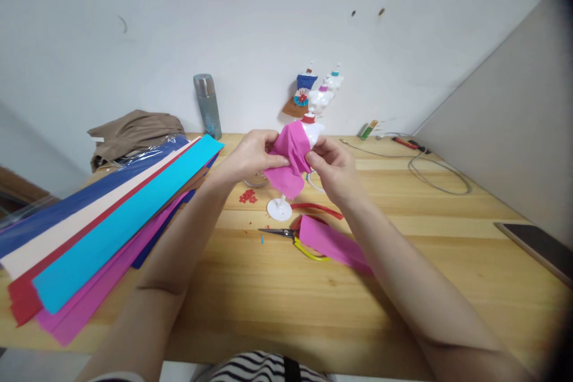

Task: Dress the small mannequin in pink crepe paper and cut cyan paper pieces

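A small white mannequin (313,131) with a red neck band stands on a round white base (279,209). Pink crepe paper (289,158) drapes over its front, gathered in folds. My left hand (256,154) pinches the paper's left side between thumb and fingers. At the right edge of the folds, my right hand (335,168) is closed on the paper, its thumb against the mannequin's side; its fingertips are partly hidden. Below lie scissors (277,231) with yellow and red handles, partly under a flat pink strip (331,242). A red strip (320,209) rests beside the base.
More mannequins (320,100) stand behind, one dressed in blue and brown. Coloured paper sheets (129,215) fan out on the left near a thermos (208,106) and brown cloth (138,131). Small red pieces (248,196), a cable (441,182) and a phone (539,248) lie on the table (250,298).
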Action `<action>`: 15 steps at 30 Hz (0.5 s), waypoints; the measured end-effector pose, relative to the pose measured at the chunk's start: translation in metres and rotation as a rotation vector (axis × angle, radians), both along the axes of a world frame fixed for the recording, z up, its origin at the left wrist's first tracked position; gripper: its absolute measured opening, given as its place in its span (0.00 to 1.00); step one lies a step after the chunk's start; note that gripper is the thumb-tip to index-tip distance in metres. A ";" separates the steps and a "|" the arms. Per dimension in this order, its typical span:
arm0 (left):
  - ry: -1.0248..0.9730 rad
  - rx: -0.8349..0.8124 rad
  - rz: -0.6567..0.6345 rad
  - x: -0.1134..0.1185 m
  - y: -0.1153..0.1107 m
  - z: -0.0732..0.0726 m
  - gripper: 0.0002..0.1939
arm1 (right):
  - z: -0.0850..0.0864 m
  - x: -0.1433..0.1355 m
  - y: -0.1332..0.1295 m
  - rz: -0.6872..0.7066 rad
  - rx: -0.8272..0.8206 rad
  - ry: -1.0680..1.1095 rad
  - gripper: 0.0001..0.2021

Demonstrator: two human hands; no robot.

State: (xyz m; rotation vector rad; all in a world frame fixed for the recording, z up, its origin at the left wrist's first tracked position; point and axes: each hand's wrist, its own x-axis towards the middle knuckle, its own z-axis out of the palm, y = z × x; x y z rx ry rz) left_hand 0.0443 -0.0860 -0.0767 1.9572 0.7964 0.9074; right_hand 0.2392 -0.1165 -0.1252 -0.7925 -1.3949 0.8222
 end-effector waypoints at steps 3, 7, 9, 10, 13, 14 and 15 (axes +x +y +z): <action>0.052 0.034 0.024 -0.001 0.002 0.000 0.09 | -0.002 0.001 0.001 -0.012 0.003 0.008 0.17; 0.164 0.234 0.296 0.003 -0.009 0.004 0.16 | -0.004 0.002 0.003 -0.043 0.008 0.008 0.15; 0.222 0.302 0.417 0.006 -0.018 0.009 0.20 | -0.005 0.001 0.003 -0.052 0.007 0.018 0.14; 0.249 0.318 0.460 0.008 -0.021 0.011 0.21 | -0.005 0.000 0.003 -0.054 0.007 0.028 0.14; 0.307 0.351 0.516 0.012 -0.026 0.013 0.23 | -0.005 -0.002 0.003 -0.056 0.008 0.065 0.13; 0.312 0.364 0.506 0.013 -0.025 0.012 0.23 | -0.004 -0.002 0.003 -0.061 0.009 0.075 0.13; 0.305 0.379 0.482 0.014 -0.023 0.011 0.22 | -0.004 -0.003 0.002 -0.066 0.011 0.080 0.13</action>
